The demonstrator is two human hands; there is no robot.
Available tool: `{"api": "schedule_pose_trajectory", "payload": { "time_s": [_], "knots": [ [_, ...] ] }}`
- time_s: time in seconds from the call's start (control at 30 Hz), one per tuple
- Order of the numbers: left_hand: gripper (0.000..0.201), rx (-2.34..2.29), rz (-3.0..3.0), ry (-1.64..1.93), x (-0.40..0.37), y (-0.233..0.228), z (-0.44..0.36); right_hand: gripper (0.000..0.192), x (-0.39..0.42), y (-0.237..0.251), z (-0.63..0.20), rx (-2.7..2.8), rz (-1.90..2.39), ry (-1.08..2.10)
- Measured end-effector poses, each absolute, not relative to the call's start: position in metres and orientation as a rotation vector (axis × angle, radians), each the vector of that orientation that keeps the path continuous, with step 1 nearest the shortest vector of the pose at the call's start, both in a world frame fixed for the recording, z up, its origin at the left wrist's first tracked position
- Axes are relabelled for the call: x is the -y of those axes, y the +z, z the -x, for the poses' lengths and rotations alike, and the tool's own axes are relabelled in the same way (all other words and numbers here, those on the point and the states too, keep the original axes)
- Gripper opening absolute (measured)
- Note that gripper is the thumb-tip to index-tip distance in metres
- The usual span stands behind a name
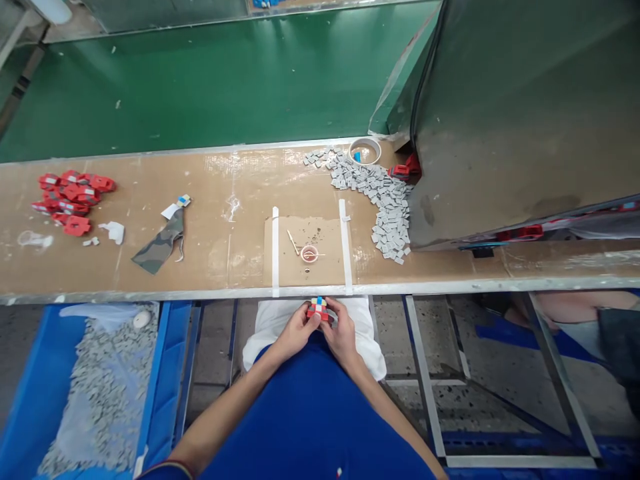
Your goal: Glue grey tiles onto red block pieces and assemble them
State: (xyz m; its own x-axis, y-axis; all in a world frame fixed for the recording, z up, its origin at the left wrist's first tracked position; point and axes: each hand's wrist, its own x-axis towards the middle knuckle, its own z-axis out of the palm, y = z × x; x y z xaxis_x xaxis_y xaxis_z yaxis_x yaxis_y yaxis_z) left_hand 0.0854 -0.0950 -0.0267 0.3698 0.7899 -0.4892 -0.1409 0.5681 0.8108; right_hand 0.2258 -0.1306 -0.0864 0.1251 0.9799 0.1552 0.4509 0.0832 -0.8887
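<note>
Close to my body, just below the table's front edge, I hold a small red plastic part (317, 313) with white, yellow and blue bits showing on its upper side. My left hand (296, 332) pinches it from the left, thumb across the front. From the other side my right hand (343, 333) grips it with bent fingers. Ahead on the table stands a small round cup (309, 254) of reddish-brown content, a thin stick lying across it. Another pale stick (293, 242) rests beside the cup, on a cardboard sheet (327, 273) taped down with white strips.
Many grey flat pieces (390, 220) spread at the right, by a tape roll (365, 151) and a metal housing (525, 120). Red parts (75, 193) pile up at the left, near a camouflage cloth (161, 245). A blue bin (167, 373) of grey pieces stands below left.
</note>
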Motion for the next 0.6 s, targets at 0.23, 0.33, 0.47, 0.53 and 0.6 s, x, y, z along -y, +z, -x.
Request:
{"api": "schedule_pose_trajectory", "payload": {
  "time_s": [0.23, 0.33, 0.47, 0.53, 0.6],
  "knots": [
    [0.057, -1.152, -0.823, 0.664, 0.097, -0.025, -0.088, 0.032, 0.134, -0.088, -0.224, 1.460, 1.511, 0.725],
    [0.055, -1.181, -0.838, 0.662, 0.096, -0.024, -0.088, 0.031, 0.134, -0.091, -0.222, 1.464, 1.488, 0.717],
    [0.055, -1.179, -0.838, 0.659, 0.095, -0.023, -0.088, 0.032, 0.134, -0.096, -0.221, 1.469, 1.467, 0.709],
    [0.055, -1.164, -0.832, 0.660, 0.094, -0.023, -0.089, 0.032, 0.133, -0.097, -0.223, 1.479, 1.451, 0.709],
    [0.056, -1.145, -0.824, 0.659, 0.093, -0.022, -0.088, 0.032, 0.130, -0.098, -0.227, 1.496, 1.425, 0.715]
  ]
}}
